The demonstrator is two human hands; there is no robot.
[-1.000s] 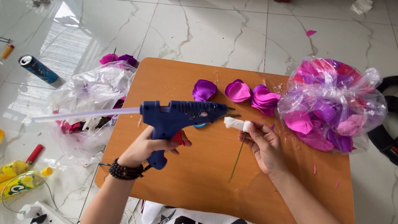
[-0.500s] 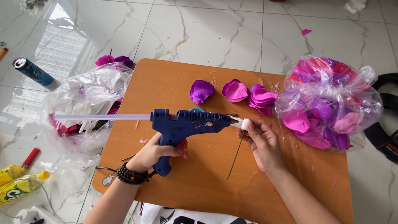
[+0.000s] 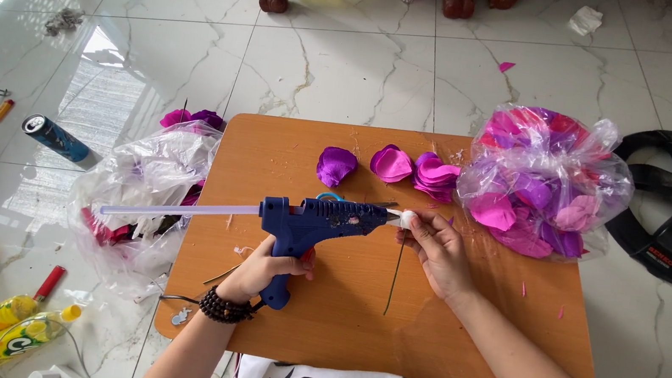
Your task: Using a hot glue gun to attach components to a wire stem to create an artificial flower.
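Glue gun nozzle at the white bud, over the orange tabletop (image 3: 352, 336).
Your left hand (image 3: 262, 270) grips the blue glue gun (image 3: 315, 221); your right hand (image 3: 440, 249) pinches the white bud (image 3: 407, 219) on its thin green stem (image 3: 394, 277), nozzle touching it, purple petals (image 3: 394, 166) just beyond.

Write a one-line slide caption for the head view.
Left hand aims blue glue gun at white bud held by right hand.
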